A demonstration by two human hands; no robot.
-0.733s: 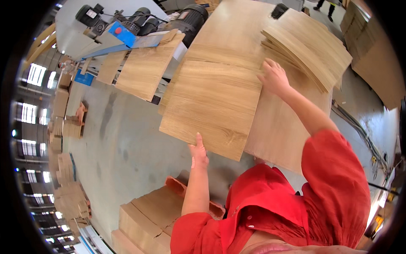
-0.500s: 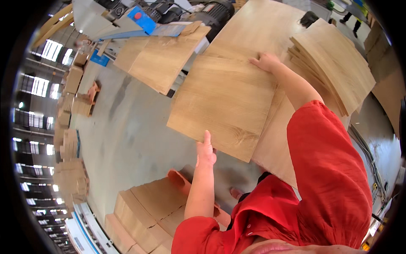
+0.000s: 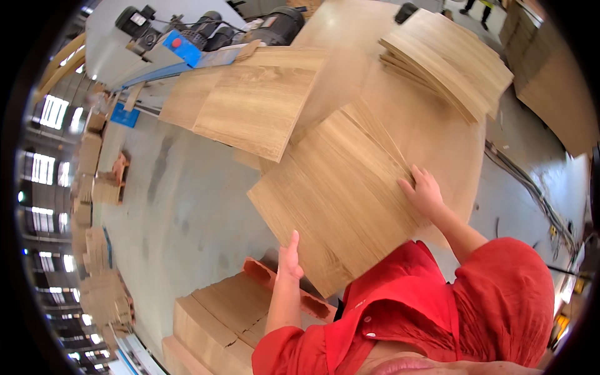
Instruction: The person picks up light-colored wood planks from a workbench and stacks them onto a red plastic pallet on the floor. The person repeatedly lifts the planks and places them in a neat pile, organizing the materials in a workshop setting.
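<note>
A square light-brown wood-grain board [image 3: 337,200] is tilted between my two hands in front of my body. My left hand [image 3: 289,257] grips its near-left edge, thumb raised along the rim and the other fingers partly hidden. On the opposite edge, my right hand [image 3: 425,191] holds the board, its thumb on the surface and fingers at the rim. Another board [image 3: 375,128] shows from beneath it, partly covered. Both lie over the near part of a wooden-topped table [image 3: 437,147].
A stack of similar boards [image 3: 453,59] stands on the table's far right. More boards [image 3: 256,103] lie beside a machine with motors [image 3: 281,26] and a red button. Below left is a brown stack [image 3: 219,306] by an orange pallet [image 3: 259,272]. Cables [image 3: 531,187] run along the floor at right.
The board has turned and come nearer my body. My right hand has moved from its far edge down to its right edge; my left hand has come slightly nearer too.
</note>
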